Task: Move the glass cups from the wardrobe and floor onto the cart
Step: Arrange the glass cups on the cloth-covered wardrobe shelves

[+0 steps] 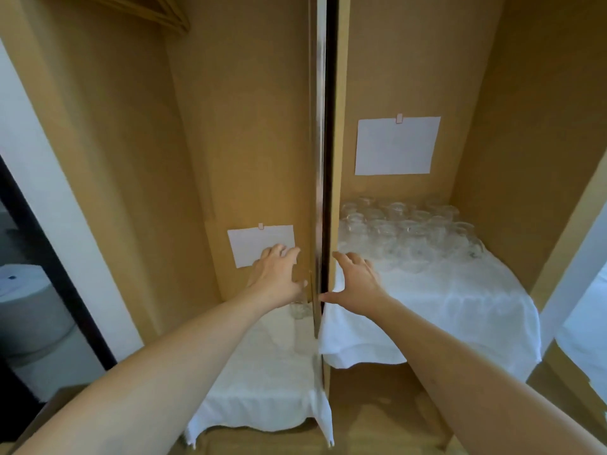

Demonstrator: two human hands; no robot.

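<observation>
The left hand [277, 274] hides most of a glass cup [299, 309]; the stacked cups [407, 231] blur together.

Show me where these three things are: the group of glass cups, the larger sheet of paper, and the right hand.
glass cups [410, 234], head view, on the middle of the group
larger sheet of paper [397, 146], head view, on its blank middle
right hand [356, 284], head view, on the back of the hand

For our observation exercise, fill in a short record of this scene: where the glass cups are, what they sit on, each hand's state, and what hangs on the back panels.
cups: cluster of glass cups at the back of the right compartment
surface: white cloth under them
lone cup: one glass beneath the left hand
left hand: fingers spread, reaching in, holds nothing
right hand: open, over the cloth, short of the cups
panels: a taped paper sheet right, another left
</observation>
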